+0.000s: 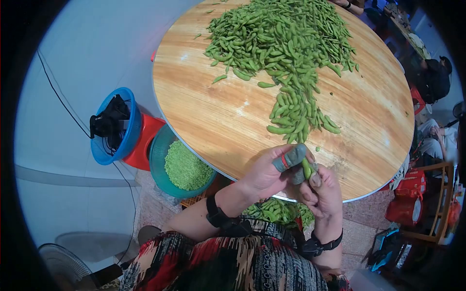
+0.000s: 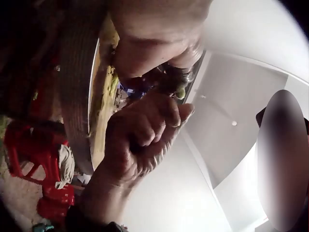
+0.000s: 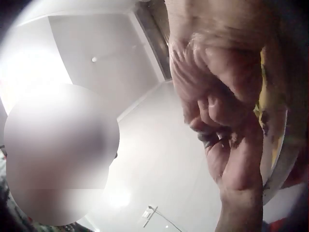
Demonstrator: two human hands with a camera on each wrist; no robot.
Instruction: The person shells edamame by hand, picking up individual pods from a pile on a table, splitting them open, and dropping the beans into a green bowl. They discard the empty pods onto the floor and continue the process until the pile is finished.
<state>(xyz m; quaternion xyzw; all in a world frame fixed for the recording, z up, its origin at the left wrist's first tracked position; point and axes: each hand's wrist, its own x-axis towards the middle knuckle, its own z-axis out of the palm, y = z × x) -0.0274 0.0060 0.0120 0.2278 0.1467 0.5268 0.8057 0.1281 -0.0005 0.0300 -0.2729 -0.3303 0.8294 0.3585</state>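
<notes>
Near the front edge of the round wooden table, both hands meet around one green soybean pod [image 1: 307, 167]. The left hand [image 1: 266, 173] pinches the pod's upper part; a grey-green cover [image 1: 293, 156] with a red band wraps its thumb. At the pod's lower end, the right hand [image 1: 326, 192] grips it between thumb and curled fingers. In the left wrist view the right hand [image 2: 145, 133] shows bent fingers, while the fingertips' contact is mostly hidden. Just past the hands, a trail of pods [image 1: 291, 114] runs down from a big heap [image 1: 276, 39]. A loose bean [image 1: 318, 149] lies close by.
The wooden table [image 1: 208, 111] has a metal-edged rim. Left of it, a teal basin [image 1: 158, 155] holds shelled beans [image 1: 187, 167], beside a blue basin [image 1: 99, 145] on a red stool [image 1: 145, 143]. More pods [image 1: 272, 211] sit below the table edge. Another person's arm [image 1: 357, 7] shows at the far side.
</notes>
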